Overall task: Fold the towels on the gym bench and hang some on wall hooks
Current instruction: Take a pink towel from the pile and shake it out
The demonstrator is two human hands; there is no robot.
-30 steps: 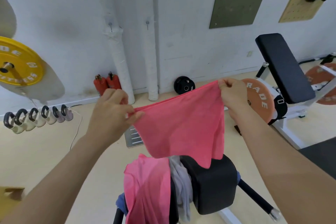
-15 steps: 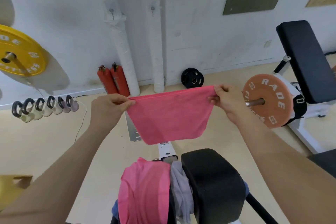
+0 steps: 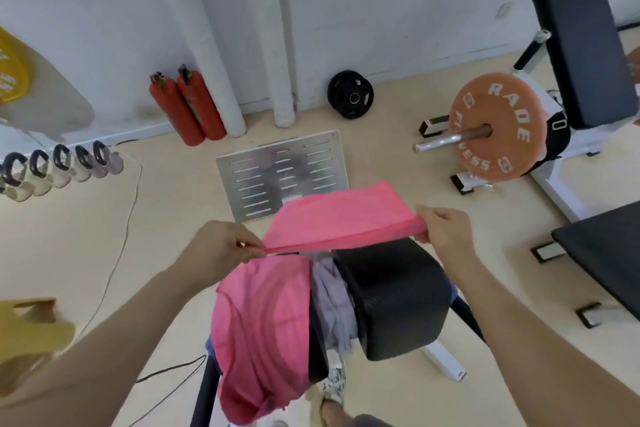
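Observation:
A pink towel (image 3: 341,215) is stretched flat between my hands, above the far end of the gym bench. My left hand (image 3: 221,248) pinches its near left corner and my right hand (image 3: 445,230) pinches its near right corner. Below them a second pink towel (image 3: 263,329) is draped over the bench, with a grey towel (image 3: 334,302) beside it. The black bench pad (image 3: 398,302) shows to the right of the grey towel. A bit of blue cloth (image 3: 211,350) peeks out under the draped pink towel.
A slotted metal plate (image 3: 277,173) lies on the floor beyond the bench. Two red extinguishers (image 3: 187,107) and wrapped white pipes (image 3: 207,45) stand at the wall. An orange weight plate (image 3: 498,125) on a bar and another bench (image 3: 578,31) are at the right. Kettlebells (image 3: 52,170) line the left.
My hands have lowered the pink towel from hanging upright in front of me to lying nearly flat just above the bench. My view has tilted down.

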